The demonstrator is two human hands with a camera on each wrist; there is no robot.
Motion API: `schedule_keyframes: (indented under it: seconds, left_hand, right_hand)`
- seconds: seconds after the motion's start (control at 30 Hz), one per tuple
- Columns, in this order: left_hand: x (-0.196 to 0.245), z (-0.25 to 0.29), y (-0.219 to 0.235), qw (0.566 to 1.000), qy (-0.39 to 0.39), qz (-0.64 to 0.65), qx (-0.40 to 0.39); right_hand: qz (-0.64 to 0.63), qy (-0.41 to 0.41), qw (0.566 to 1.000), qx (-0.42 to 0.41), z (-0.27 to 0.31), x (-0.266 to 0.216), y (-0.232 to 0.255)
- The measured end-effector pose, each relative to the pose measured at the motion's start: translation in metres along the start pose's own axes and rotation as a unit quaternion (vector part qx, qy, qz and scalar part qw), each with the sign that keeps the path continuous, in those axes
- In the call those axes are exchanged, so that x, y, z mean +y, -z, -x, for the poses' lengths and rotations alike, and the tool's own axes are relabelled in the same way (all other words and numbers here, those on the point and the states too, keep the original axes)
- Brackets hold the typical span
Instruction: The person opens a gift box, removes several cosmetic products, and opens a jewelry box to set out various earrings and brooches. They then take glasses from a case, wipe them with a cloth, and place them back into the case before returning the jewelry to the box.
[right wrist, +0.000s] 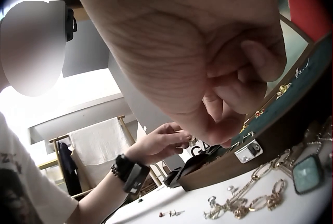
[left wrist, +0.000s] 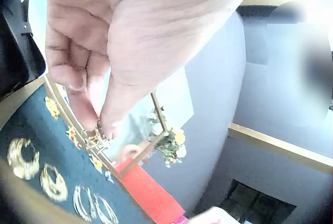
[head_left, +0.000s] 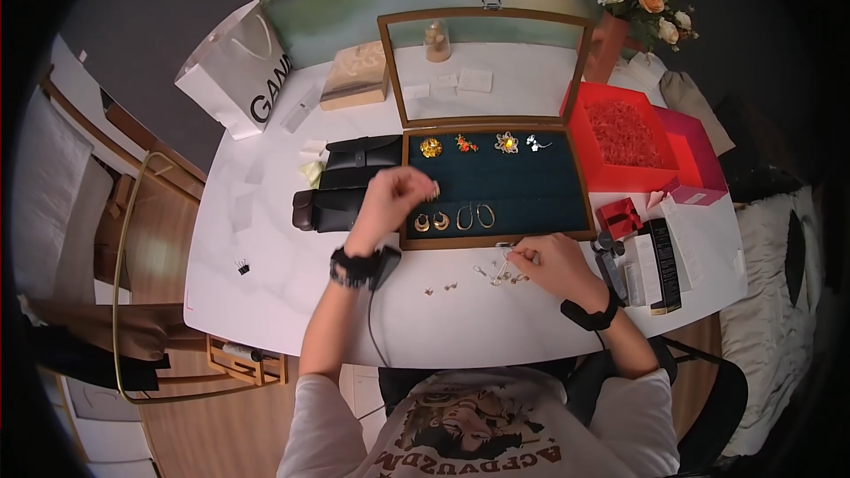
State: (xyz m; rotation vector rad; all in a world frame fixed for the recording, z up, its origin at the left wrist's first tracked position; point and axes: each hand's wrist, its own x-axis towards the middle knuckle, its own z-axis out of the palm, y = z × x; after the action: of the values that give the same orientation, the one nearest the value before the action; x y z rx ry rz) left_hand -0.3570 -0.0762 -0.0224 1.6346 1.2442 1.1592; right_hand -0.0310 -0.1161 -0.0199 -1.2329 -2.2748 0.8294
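Over the left part of the jewelry box [head_left: 540, 190], my left hand [head_left: 390, 204] pinches a small gold piece of jewelry [left wrist: 98, 139] between thumb and fingertip. Gold hoop earrings [head_left: 431, 222] and thin oval hoops [head_left: 476, 216] lie in the front row of the dark green lining. Along the back row sit a yellow brooch [head_left: 431, 148] and several other brooches. My right hand [head_left: 558, 267] is at the box's front edge with its fingers bent, above loose rings and a chain [right wrist: 247, 187]; I cannot tell whether it holds any. A teal pendant [right wrist: 307, 175] lies beside them.
The box's glass lid [head_left: 491, 71] stands raised. Black cases [head_left: 363, 153] lie left of it, with a white paper bag [head_left: 235, 71] behind. To the right are a red box [head_left: 624, 137], a small red gift box [head_left: 619, 217] and a black carton [head_left: 664, 265]. Small studs [head_left: 429, 291] lie in front.
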Motion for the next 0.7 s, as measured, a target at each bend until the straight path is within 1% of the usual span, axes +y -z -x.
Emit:
schedule_keyframes:
  seconds: [0.03,0.07,0.1,0.17,0.2,0.23,0.3,0.33,0.4,0.43,0.5,0.57,0.7]
  left_hand:
    - [-0.011,-0.018,0.001,0.999,-0.014,0.022,0.025]
    - [-0.021,-0.035,0.005,0.999,0.0,0.005,0.032]
    - [-0.034,-0.046,0.006,1.0,-0.001,0.005,0.03]
    - [-0.053,-0.063,0.006,0.996,0.034,-0.073,0.034]
    - [-0.06,-0.066,0.005,0.993,0.049,-0.099,0.032]
    - [-0.067,-0.069,0.004,0.994,0.048,-0.099,0.029]
    - [-0.066,-0.068,0.002,0.976,0.096,-0.194,0.012]
    - [-0.066,-0.066,0.001,0.976,0.097,-0.194,0.011]
    - [-0.056,-0.064,-0.003,0.966,0.065,-0.243,0.051]
    - [-0.051,-0.063,-0.004,0.967,0.066,-0.242,0.049]
    - [-0.053,-0.063,-0.003,0.944,0.044,-0.32,0.069]
    - [-0.055,-0.065,0.001,0.941,0.028,-0.33,0.065]
    - [-0.049,-0.066,0.001,0.941,0.043,-0.333,0.052]
  right_hand:
    - [0.01,0.001,1.0,0.002,0.002,0.002,0.001]
    - [0.02,0.001,1.0,0.004,0.004,0.004,0.003]
    - [0.02,0.001,1.0,0.007,0.006,0.005,0.004]
    - [0.016,-0.027,1.0,-0.001,0.012,0.008,0.008]
    - [0.016,-0.029,0.999,0.003,0.015,0.01,0.01]
    - [0.016,-0.039,0.999,0.007,0.019,0.012,0.012]
    - [0.014,-0.051,0.999,0.011,0.024,0.015,0.015]
    - [0.004,-0.063,0.998,0.02,0.026,0.017,0.016]
    - [-0.006,-0.077,0.997,0.03,0.028,0.02,0.02]
    - [-0.006,-0.086,0.996,0.035,0.029,0.021,0.022]
    - [-0.004,-0.1,0.994,0.04,0.034,0.025,0.025]
    - [0.009,-0.096,0.995,0.037,0.038,0.029,0.026]
    - [0.021,-0.087,0.996,0.019,0.046,0.026,0.026]
